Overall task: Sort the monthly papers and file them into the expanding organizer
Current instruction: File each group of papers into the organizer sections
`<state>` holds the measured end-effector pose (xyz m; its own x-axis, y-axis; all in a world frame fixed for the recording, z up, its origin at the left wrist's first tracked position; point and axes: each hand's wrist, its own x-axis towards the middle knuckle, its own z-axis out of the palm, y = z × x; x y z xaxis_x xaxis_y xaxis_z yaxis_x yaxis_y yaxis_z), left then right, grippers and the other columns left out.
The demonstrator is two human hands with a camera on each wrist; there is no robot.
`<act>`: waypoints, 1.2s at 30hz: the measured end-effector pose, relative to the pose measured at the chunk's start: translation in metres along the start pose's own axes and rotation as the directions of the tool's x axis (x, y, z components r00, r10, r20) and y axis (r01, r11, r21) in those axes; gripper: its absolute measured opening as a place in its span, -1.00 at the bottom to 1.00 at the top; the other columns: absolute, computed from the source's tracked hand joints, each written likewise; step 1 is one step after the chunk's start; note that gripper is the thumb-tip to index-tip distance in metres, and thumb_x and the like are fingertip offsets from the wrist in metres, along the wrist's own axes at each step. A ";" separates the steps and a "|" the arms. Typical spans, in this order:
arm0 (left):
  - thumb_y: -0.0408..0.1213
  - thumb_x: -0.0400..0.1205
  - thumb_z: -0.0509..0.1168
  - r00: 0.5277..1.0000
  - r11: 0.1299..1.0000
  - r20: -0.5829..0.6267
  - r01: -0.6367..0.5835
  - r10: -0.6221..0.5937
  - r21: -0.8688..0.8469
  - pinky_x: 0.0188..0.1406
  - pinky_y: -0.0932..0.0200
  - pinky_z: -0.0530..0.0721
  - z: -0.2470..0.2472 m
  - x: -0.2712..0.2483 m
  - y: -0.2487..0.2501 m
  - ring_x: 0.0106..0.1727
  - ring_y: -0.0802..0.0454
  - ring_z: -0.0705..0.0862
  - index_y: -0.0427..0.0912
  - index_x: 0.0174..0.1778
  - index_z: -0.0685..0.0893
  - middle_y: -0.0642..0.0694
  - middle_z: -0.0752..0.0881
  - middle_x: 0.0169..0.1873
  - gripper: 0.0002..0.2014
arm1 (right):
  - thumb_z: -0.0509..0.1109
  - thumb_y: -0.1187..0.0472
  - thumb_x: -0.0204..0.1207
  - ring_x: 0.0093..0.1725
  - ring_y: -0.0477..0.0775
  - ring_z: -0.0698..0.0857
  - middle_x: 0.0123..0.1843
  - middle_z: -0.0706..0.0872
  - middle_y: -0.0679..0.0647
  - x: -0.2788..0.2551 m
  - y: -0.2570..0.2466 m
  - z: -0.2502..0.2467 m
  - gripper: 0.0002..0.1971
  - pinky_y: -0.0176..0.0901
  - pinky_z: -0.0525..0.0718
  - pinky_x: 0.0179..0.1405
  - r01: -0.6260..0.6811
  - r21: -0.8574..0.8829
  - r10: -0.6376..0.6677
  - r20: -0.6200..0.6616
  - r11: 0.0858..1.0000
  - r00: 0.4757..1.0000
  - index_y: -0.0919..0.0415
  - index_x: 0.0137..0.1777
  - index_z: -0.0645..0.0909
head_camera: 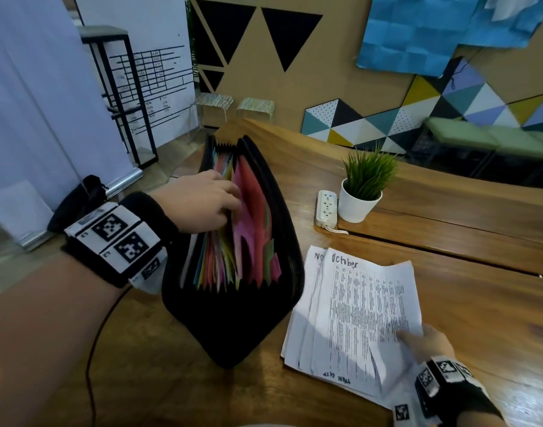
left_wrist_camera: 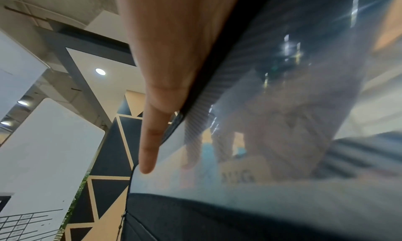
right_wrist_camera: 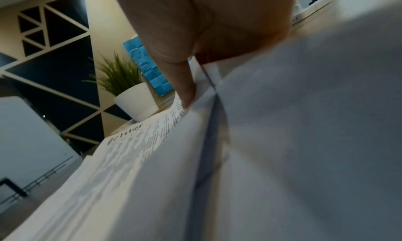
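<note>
A black expanding organizer stands open on the wooden table, its coloured dividers fanned out. My left hand reaches into it from the left. Its fingers are curled in among the front dividers, and in the left wrist view they show through a translucent divider, with one finger outside. To the right of the organizer lies a stack of printed papers. The top sheet is headed "October". My right hand pinches that sheet's near right corner, thumb on top, and lifts it slightly.
A white pot with a green plant and a white power strip stand behind the papers. A black cable runs over the table's left edge. Two stools and a metal frame stand beyond the table.
</note>
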<state>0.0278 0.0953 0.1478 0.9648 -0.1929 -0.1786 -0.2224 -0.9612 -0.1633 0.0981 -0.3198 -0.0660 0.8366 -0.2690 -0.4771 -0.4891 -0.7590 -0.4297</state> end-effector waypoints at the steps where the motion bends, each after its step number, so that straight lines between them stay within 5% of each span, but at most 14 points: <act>1: -0.20 0.64 0.08 1.000 1.000 0.015 0.007 -0.007 0.011 0.53 0.02 0.26 0.000 -0.001 0.000 0.54 -0.03 0.21 0.18 0.31 0.58 0.07 0.34 0.55 -0.64 | 0.39 0.14 0.51 0.06 0.25 0.63 0.23 0.64 0.30 0.002 0.003 -0.003 -0.54 0.02 0.59 0.10 0.005 0.039 -0.005 -0.006 0.999 1.000 0.36 0.34 0.48; 4: -0.21 0.62 0.10 0.997 0.999 0.061 0.043 -0.043 0.010 0.49 -0.01 0.34 -0.002 -0.003 0.000 0.55 -0.02 0.21 0.17 0.25 0.61 0.09 0.36 0.55 -0.66 | 0.33 0.23 0.55 -0.03 0.22 0.62 0.18 0.66 0.32 0.003 0.009 -0.011 -0.64 -0.04 0.56 0.03 0.027 0.070 -0.025 -0.040 0.997 0.999 0.40 0.29 0.54; 6: -0.19 0.62 0.11 0.994 0.996 0.059 0.091 -0.090 -0.020 0.35 -0.01 0.48 -0.006 -0.004 0.002 0.43 0.00 0.37 0.15 0.26 0.59 0.00 0.55 0.38 -0.67 | 0.30 0.30 0.54 -0.07 0.24 0.64 0.05 0.68 0.30 0.008 0.013 -0.014 -0.69 0.00 0.59 0.03 0.022 0.054 -0.018 -0.072 0.998 0.997 0.43 0.24 0.55; 9: -0.11 0.68 0.05 0.989 0.987 0.036 0.147 -0.145 -0.070 0.17 0.06 0.54 -0.008 -0.005 0.005 0.27 0.03 0.49 0.20 0.26 0.59 0.00 0.64 0.16 -0.69 | 0.33 0.33 0.51 0.05 0.32 0.63 0.16 0.65 0.36 0.006 0.014 -0.021 -0.64 0.01 0.55 0.03 0.014 0.066 -0.005 -0.135 0.998 0.991 0.45 0.28 0.48; 14: 0.14 0.69 -0.04 0.976 0.952 -0.014 0.210 -0.219 -0.222 0.40 -0.14 0.38 -0.006 0.001 0.007 0.28 0.06 0.50 0.06 -0.05 0.79 0.11 0.71 0.08 -0.51 | 0.25 0.30 0.56 -0.13 0.24 0.65 -0.01 0.70 0.31 0.006 0.022 -0.027 -0.74 -0.17 0.49 -0.25 0.062 0.069 -0.051 -0.151 0.996 0.987 0.35 0.20 0.60; 16: 0.22 0.65 0.00 0.968 0.947 -0.022 0.240 -0.250 -0.213 0.45 -0.20 0.31 -0.006 0.004 0.009 0.35 0.01 0.46 0.04 -0.18 0.80 0.09 0.65 0.17 -0.49 | 0.27 0.38 0.53 -0.10 0.23 0.63 0.08 0.69 0.32 0.007 0.024 -0.027 -0.68 -0.11 0.57 -0.13 0.082 0.097 -0.069 -0.137 0.992 0.988 0.35 0.28 0.56; 18: 0.25 0.57 0.16 0.963 0.953 -0.018 0.264 -0.270 -0.147 0.48 -0.36 0.19 -0.006 0.005 0.013 0.52 0.00 0.27 0.23 -0.29 0.74 0.08 0.52 0.37 -0.67 | 0.32 0.49 0.44 -0.02 0.24 0.62 0.25 0.61 0.35 0.004 0.024 -0.026 -0.44 0.03 0.63 0.00 0.085 0.214 -0.071 -0.073 0.973 0.995 0.28 0.45 0.34; 21: 0.11 0.51 0.34 0.943 0.925 0.004 0.328 -0.334 -0.194 0.47 -0.52 0.04 -0.004 0.002 0.017 0.62 0.01 0.05 0.34 -0.43 0.62 0.08 0.35 0.52 -0.82 | 0.34 0.59 0.37 0.02 0.25 0.63 0.28 0.57 0.32 -0.002 0.022 -0.020 -0.26 0.11 0.68 -0.03 0.099 0.284 -0.109 0.020 0.954 0.994 0.15 0.50 0.21; 25: 0.01 0.46 0.43 0.906 0.884 -0.052 0.395 -0.420 -0.250 0.44 -0.62 -0.13 -0.003 0.003 0.020 0.66 -0.12 -0.12 0.29 -0.27 0.72 0.02 0.15 0.63 -0.97 | 0.38 0.49 0.40 0.07 0.08 0.59 0.23 0.64 0.19 -0.013 0.017 -0.014 -0.60 -0.09 0.60 0.14 0.188 0.044 -0.192 0.110 0.981 0.975 0.23 0.23 0.56; 29: -0.06 0.38 0.52 0.855 0.780 -0.007 0.469 -0.518 -0.415 0.45 -0.63 -0.03 0.003 0.004 0.014 0.66 -0.23 -0.13 0.28 0.08 0.70 -0.02 0.02 0.65 -0.64 | 0.43 0.45 0.40 0.14 0.07 0.62 0.25 0.65 0.12 -0.020 0.015 -0.012 -0.60 -0.14 0.54 0.20 0.210 -0.027 -0.203 0.160 0.977 0.966 0.23 0.25 0.59; 33: -0.13 0.32 0.59 0.830 0.675 -0.016 0.442 -0.558 -0.591 0.52 -0.41 0.21 0.011 0.004 0.009 0.65 -0.32 -0.03 0.21 0.31 0.59 -0.08 -0.03 0.65 -0.38 | 0.32 0.56 0.37 -0.08 0.04 0.61 0.25 0.61 0.11 -0.021 0.024 -0.019 -0.45 -0.26 0.57 -0.19 0.224 0.025 -0.226 0.090 0.974 0.970 0.22 0.37 0.50; 36: -0.14 0.32 0.60 0.802 0.644 -0.011 0.471 -0.597 -0.603 0.53 -0.36 0.24 0.011 0.004 0.011 0.64 -0.35 -0.02 0.17 0.42 0.50 -0.15 -0.06 0.63 -0.27 | 0.24 0.57 0.41 -0.26 0.06 0.61 0.05 0.69 0.15 -0.020 0.037 -0.028 -0.59 -0.19 0.56 -0.30 0.180 0.143 -0.182 0.003 0.973 0.983 0.29 0.22 0.62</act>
<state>0.0275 0.0857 0.1349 0.9081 0.4172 -0.0349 0.3960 -0.8287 0.3956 0.0698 -0.3592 -0.0506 0.9109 -0.1248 -0.3932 -0.3610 -0.7026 -0.6133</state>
